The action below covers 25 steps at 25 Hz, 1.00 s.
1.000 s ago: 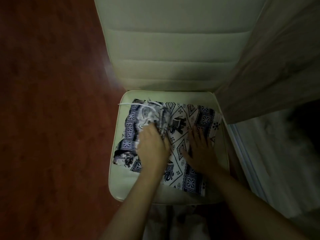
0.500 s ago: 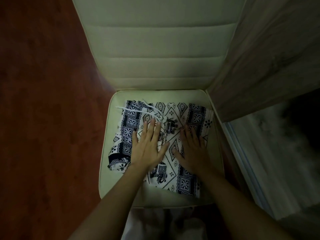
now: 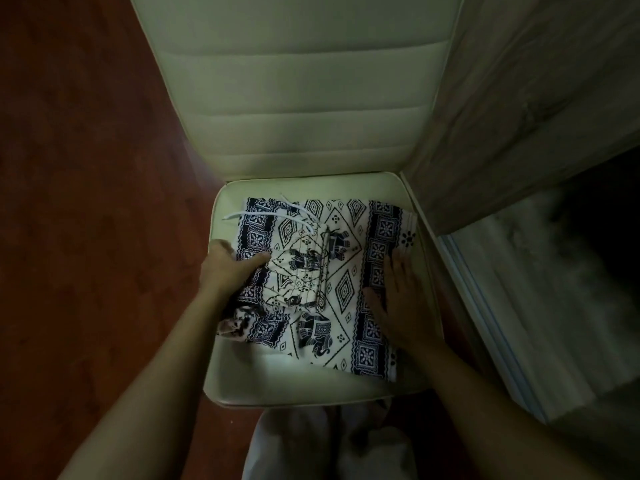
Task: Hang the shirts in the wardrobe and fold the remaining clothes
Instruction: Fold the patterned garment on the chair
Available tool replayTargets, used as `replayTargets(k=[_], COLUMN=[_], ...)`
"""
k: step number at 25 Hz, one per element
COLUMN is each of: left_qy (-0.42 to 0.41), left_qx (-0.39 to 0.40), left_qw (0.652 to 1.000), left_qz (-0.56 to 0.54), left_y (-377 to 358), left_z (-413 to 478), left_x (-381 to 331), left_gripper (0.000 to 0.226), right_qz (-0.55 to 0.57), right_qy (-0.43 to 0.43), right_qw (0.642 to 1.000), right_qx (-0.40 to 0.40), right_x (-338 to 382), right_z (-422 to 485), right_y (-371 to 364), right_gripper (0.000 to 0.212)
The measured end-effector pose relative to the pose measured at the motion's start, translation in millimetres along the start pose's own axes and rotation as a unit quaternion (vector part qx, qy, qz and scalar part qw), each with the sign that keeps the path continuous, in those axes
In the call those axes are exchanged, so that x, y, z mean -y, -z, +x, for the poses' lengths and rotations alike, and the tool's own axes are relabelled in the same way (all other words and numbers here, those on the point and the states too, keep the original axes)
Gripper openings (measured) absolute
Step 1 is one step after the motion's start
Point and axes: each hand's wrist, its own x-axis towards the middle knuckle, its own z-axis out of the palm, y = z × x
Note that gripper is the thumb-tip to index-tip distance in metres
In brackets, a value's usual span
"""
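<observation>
- Head view: the patterned garment (image 3: 346, 271), partly folded, lies on the chair seat (image 3: 311, 382), with its white drawstring (image 3: 263, 213) trailing over the far left edge
- The left hand (image 3: 227, 271) pinches the garment's left border, thumb on top; the right hand (image 3: 398, 296) rests flat on the right border, fingers straight
- Step judged to be folding; the next move calls for carrying the left border across with the layers aligned

A patterned garment (image 3: 343, 271) covers most of my chair seat (image 3: 277, 379), leaving bare strips along the front and left edges. The chair back (image 3: 304, 98) walls off the far edge. A wooden panel (image 3: 519, 116) stands close against the right edge. Open floor (image 3: 86, 237) lies beyond the left edge.
</observation>
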Motion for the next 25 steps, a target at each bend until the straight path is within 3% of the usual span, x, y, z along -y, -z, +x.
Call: replayTargets(k=[3,5,7,9,11,13,15,18,20,23,25], left_qy=[-0.028,-0.143,-0.276,-0.372,-0.447,-0.492,-0.491,-0.473,-0.494,-0.490,-0.375], left_qx=[0.026,-0.063,-0.197,-0.273,-0.278,-0.250,-0.215,-0.130,-0.081,-0.131,-0.201], left_qw=[0.998,0.983,0.903,0.824,0.771,0.746,0.759,0.782,0.776,0.807,0.858], left_qz=[-0.048,0.100,0.263,0.329,0.359,0.373,0.369,0.384,0.384,0.302,0.287], left_y=[15,18,16,6,-17,-51,-83,-119,-125,-104,-88], left_z=[4,-6,-30,-60,-84,-100,-110,-111,-111,-110,-109], left_x=[-7,-20,-39,-61,-73,-69,-52,-9,13,19,13], left_gripper=[0.064,0.047,0.034,0.034,0.035,0.032,0.026,0.051,0.066,0.049,0.053], right_qz=[0.086,0.130,0.203,0.299,0.379,0.489,0.551,0.511,0.468,0.317,0.162], right_qy=[-0.001,0.021,0.032,-0.035,-0.099,-0.130,-0.154,-0.137,-0.123,-0.114,-0.066], right_qw=[0.996,0.991,0.977,0.949,0.912,0.858,0.819,0.848,0.875,0.928,0.950], right_qx=[0.000,0.025,0.051,0.093,0.123,0.090,0.046,0.030,0.025,-0.160,-0.259], right_x=[1,3,11,20,28,28,28,26,27,32,43], right_z=[-1,-2,-3,-5,-4,-3,0,7,10,12,21], right_y=[0,5,12,21,28,32,41,45,40,39,46], right_gripper=[0.096,0.101,0.098,0.071,0.052,0.048,0.046,0.047,0.062,0.044,0.044])
